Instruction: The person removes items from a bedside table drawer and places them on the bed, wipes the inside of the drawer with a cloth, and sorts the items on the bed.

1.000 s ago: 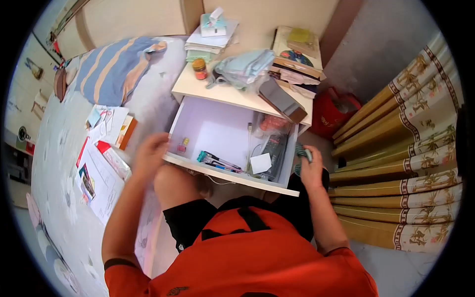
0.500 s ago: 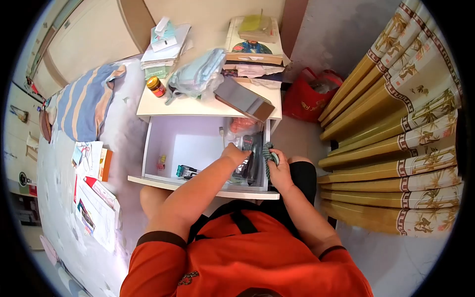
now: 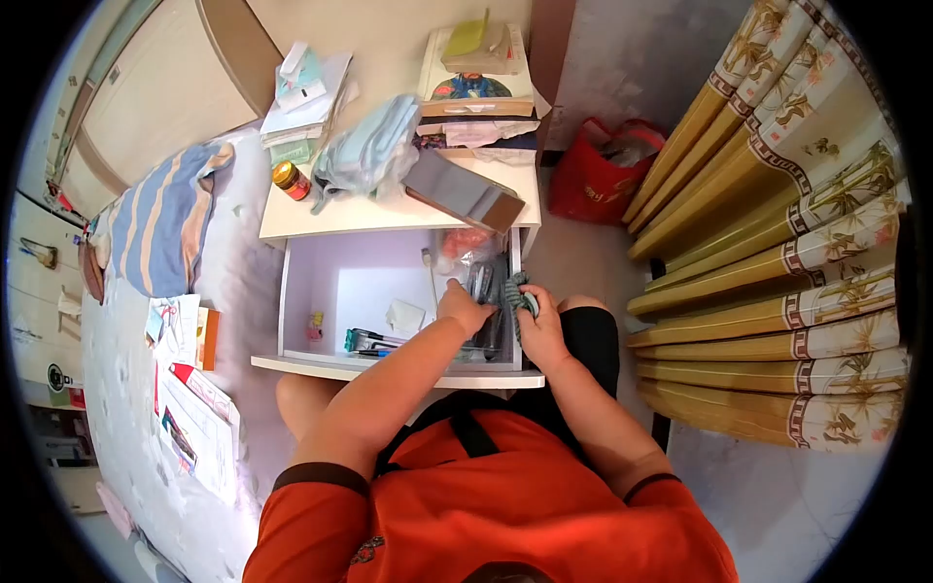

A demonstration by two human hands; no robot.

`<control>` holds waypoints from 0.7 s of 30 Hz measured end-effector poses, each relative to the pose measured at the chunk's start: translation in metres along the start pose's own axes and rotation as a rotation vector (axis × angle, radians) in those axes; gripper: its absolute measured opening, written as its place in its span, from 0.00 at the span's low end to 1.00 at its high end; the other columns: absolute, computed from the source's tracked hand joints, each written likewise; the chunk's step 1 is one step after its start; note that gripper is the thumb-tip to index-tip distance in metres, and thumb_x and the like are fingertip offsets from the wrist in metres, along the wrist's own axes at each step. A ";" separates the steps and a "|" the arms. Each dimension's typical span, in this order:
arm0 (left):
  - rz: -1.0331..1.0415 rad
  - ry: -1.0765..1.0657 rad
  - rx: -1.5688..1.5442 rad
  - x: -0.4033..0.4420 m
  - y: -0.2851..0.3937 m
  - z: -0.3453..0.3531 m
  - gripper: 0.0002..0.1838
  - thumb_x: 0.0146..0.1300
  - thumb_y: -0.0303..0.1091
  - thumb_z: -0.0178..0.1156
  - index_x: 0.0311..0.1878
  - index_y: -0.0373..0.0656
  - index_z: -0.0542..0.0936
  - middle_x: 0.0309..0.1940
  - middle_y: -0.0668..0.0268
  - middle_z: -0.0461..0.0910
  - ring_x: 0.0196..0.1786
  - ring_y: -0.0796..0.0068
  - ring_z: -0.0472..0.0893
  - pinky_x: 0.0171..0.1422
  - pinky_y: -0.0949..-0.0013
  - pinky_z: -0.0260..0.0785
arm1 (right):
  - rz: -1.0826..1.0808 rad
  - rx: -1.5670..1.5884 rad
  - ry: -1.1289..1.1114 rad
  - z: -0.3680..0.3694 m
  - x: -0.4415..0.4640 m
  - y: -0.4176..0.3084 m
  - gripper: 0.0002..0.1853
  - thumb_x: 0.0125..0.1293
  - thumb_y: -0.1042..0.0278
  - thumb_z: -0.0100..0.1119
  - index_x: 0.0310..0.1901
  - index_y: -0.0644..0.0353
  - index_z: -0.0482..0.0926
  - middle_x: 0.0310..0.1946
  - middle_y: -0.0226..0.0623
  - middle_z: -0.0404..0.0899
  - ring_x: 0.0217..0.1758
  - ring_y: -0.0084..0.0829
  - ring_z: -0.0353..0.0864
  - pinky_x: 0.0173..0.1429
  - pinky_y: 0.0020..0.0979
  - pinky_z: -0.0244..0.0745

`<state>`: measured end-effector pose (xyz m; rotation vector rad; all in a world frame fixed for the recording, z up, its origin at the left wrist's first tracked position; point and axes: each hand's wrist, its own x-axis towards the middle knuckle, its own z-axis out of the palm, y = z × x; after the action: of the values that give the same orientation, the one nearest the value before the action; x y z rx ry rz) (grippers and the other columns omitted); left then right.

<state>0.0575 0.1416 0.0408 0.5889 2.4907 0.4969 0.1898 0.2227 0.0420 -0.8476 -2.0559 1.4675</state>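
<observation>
My left hand [image 3: 465,307] reaches into the right part of the open drawer [image 3: 311,277], its fingers bent beside a clear plastic packet [image 3: 480,280] and some dark items [image 3: 494,333]. What lies under those fingers is hidden. By the drawer's right wall, my right hand [image 3: 542,328] is closed around a grey-green ribbed piece of cloth [image 3: 515,296], which hangs against the wall's edge. Left of my left hand, a crumpled white piece [image 3: 405,317] lies on the drawer floor. A teal-and-black tool [image 3: 364,340] rests near the drawer front.
On the cabinet top [image 3: 292,219] are a small jar [image 3: 291,181], a plastic bag of light-blue cloth [image 3: 364,155], a grey-and-brown flat box [image 3: 466,189] and stacks of books [image 3: 476,92]. A red bag [image 3: 598,185] stands at right, near curtains [image 3: 758,214]. Papers [image 3: 199,418] lie on the bed.
The view has shifted slightly. The crumpled white piece now shows on the drawer floor. My left hand has drawn back a little from the dark items; my right hand still grips the cloth.
</observation>
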 end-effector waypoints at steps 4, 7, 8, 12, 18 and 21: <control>-0.056 -0.157 -0.382 0.024 -0.028 0.006 0.19 0.47 0.41 0.67 0.35 0.36 0.76 0.25 0.60 0.76 0.29 0.68 0.75 0.34 0.71 0.66 | 0.030 0.026 0.002 -0.003 -0.001 0.001 0.16 0.54 0.76 0.50 0.47 0.60 0.69 0.44 0.49 0.70 0.50 0.47 0.70 0.55 0.35 0.64; 0.019 -0.133 -0.640 0.006 -0.022 -0.016 0.11 0.55 0.37 0.61 0.32 0.39 0.75 0.22 0.70 0.72 0.25 0.77 0.68 0.31 0.71 0.63 | 0.122 0.132 -0.001 0.001 0.002 0.019 0.17 0.56 0.75 0.50 0.49 0.60 0.69 0.40 0.46 0.72 0.46 0.42 0.73 0.53 0.33 0.66; -0.068 -0.212 -0.709 -0.002 -0.016 -0.028 0.10 0.57 0.37 0.59 0.32 0.41 0.74 0.24 0.70 0.72 0.28 0.77 0.69 0.32 0.71 0.64 | 0.119 0.137 0.004 0.000 0.002 0.016 0.17 0.56 0.75 0.50 0.49 0.60 0.69 0.40 0.46 0.72 0.46 0.42 0.73 0.53 0.33 0.66; -0.161 -0.324 -0.946 -0.012 -0.022 -0.034 0.08 0.61 0.38 0.54 0.32 0.46 0.70 0.34 0.70 0.73 0.38 0.75 0.71 0.35 0.67 0.66 | 0.274 0.531 0.045 -0.007 0.001 0.002 0.16 0.60 0.74 0.49 0.51 0.60 0.68 0.38 0.36 0.74 0.40 0.27 0.73 0.47 0.26 0.68; -0.157 -0.308 -1.297 -0.044 -0.017 -0.072 0.06 0.63 0.37 0.51 0.35 0.46 0.68 0.35 0.70 0.71 0.40 0.72 0.72 0.38 0.64 0.68 | 0.385 1.140 0.009 -0.034 -0.003 -0.061 0.15 0.64 0.75 0.43 0.53 0.61 0.67 0.43 0.35 0.74 0.45 0.26 0.74 0.49 0.24 0.70; -0.134 -0.318 -1.442 -0.046 -0.027 -0.073 0.06 0.64 0.36 0.50 0.37 0.46 0.69 0.35 0.71 0.70 0.39 0.73 0.72 0.39 0.64 0.70 | 0.324 1.104 -0.171 -0.023 -0.003 -0.077 0.17 0.64 0.75 0.43 0.55 0.61 0.66 0.44 0.36 0.74 0.46 0.26 0.74 0.50 0.25 0.70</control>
<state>0.0425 0.0796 0.1050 -0.1028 1.3006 1.6891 0.1909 0.2177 0.1218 -0.5718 -0.8845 2.4921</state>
